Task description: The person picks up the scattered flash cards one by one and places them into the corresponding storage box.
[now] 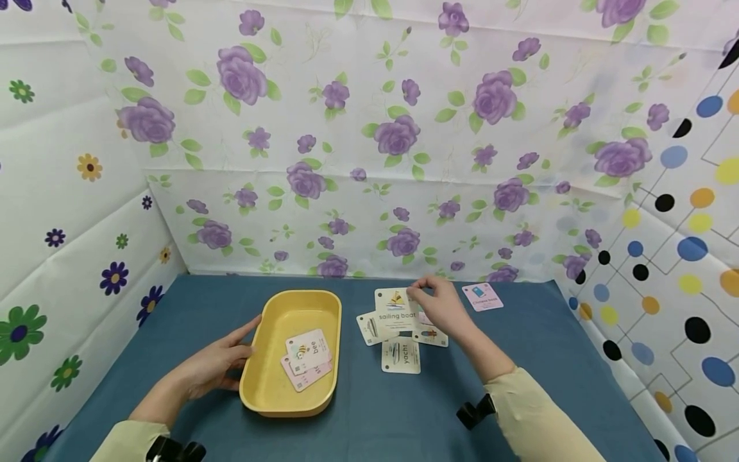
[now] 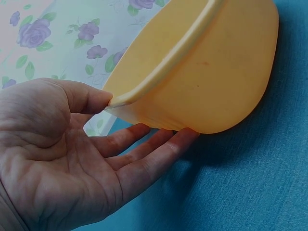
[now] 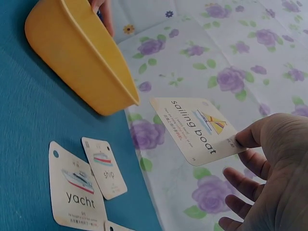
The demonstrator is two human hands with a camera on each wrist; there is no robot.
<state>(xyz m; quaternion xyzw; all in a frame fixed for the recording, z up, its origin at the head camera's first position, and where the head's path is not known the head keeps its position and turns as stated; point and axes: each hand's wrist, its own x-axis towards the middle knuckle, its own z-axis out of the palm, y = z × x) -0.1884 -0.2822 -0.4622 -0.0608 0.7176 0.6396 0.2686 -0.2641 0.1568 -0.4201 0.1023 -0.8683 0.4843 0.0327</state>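
Note:
My right hand [image 1: 444,311] pinches a sailing boat card [image 1: 394,307] by its corner between thumb and index finger. In the right wrist view that card is raised off the cloth, the other fingers spread loosely. In the head view it overlaps a ship card [image 1: 371,330], a card with a small colourful picture [image 1: 434,337] and a yacht card [image 1: 401,360]. At the left, my left hand [image 1: 213,364] holds the side of a yellow plastic tray [image 1: 306,307], thumb at the rim [image 2: 166,62] and fingertips against the lower wall. Inside lie a bee card [image 1: 312,348] and a pink card [image 1: 312,377] partly beneath it.
A pink Chinese book card [image 1: 482,297] lies at the back right of the blue cloth [image 1: 369,417]. Flowered sheeting [image 1: 346,192] rises behind the table, with patterned sheets at the left and right sides.

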